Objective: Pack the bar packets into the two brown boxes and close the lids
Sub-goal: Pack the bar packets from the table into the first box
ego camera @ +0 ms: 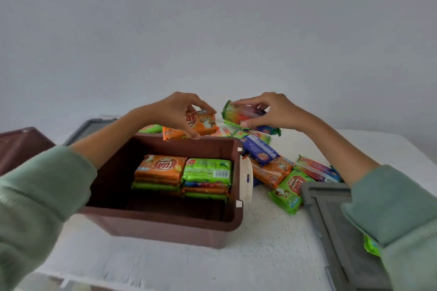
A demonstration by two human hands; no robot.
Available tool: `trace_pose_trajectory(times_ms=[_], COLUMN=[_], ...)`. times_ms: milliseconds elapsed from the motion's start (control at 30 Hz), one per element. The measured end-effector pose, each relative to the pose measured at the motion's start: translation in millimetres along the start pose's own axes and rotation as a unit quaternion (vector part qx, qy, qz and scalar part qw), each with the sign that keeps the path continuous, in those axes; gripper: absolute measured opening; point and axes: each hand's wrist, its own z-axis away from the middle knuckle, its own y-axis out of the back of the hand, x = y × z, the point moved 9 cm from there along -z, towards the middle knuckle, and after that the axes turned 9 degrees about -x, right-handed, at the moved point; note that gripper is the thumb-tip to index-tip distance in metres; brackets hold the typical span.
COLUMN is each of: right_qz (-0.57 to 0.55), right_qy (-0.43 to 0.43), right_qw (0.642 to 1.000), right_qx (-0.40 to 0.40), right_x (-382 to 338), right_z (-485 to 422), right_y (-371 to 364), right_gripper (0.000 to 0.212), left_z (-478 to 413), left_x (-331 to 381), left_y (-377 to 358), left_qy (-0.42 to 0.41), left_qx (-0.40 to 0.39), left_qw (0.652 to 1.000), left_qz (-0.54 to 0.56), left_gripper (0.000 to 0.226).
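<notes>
**Packing under way, first box partly filled**

The left hand [179, 113] pinches an orange packet [204, 123]; the right hand [269, 111] grips a multicoloured packet [241, 113]. The open brown box [165, 222] holds two stacks. Loose packets [272, 168] remain on the table [267, 243]; a second box [21, 146], partly seen at left, and the lids are still to do.

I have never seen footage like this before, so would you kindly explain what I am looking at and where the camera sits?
There is no machine here: a person wears one camera on the head, looking forward and down at their own two bare hands. On a white table stands an open brown box with bar packets already stacked inside. The left hand holds an orange packet above the far edge of the box. The right hand holds a green-edged packet over a loose pile of packets. A second brown box is at far left, and a grey lid lies at right.
</notes>
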Motion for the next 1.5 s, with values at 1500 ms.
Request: trace_pose_trajectory(times_ms=[1500], right_qz=[0.233], right_qy=[-0.093], right_qw=[0.964], right_qx=[-0.088], right_x=[-49], right_z=[-33], right_y=[-156], right_gripper=[0.066], left_z=[50], left_x=[-70], left_y=[-72], left_qy=[-0.067], left_qx=[-0.060], left_qw=[0.993], left_qz=[-0.073], left_gripper=[0.055])
